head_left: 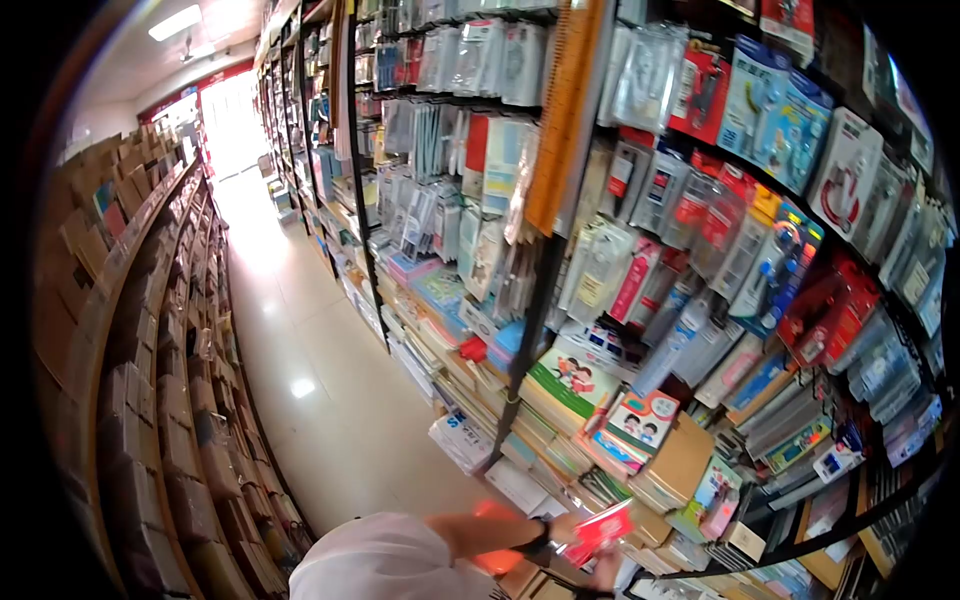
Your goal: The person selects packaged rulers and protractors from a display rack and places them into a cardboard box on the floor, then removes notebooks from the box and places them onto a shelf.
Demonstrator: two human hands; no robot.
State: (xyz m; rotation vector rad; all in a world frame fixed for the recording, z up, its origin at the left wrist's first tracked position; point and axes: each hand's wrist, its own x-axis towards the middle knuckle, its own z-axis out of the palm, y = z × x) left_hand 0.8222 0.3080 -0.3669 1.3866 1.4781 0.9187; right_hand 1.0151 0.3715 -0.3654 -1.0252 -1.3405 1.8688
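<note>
Low in the head view, my left hand (565, 528) reaches out from a white sleeve, with a black band on the wrist. Its fingers are closed on a red and white packet (602, 530), whose contents I cannot make out. On the packet's near side, my right hand (606, 568) is partly visible and also grips it. An orange-red object (492, 562), blurred and partly covered by my left forearm, lies below. Stacked books and notebooks (640, 420) fill the shelf just beyond my hands.
Packaged stationery (700, 220) hangs on hooks along the right-hand rack. An orange ruler-like strip (568, 120) runs up a dark post. To the left, a long tiered shelf (150, 400) holds packed items. A tiled aisle (300, 330) leads to a bright doorway (232, 125).
</note>
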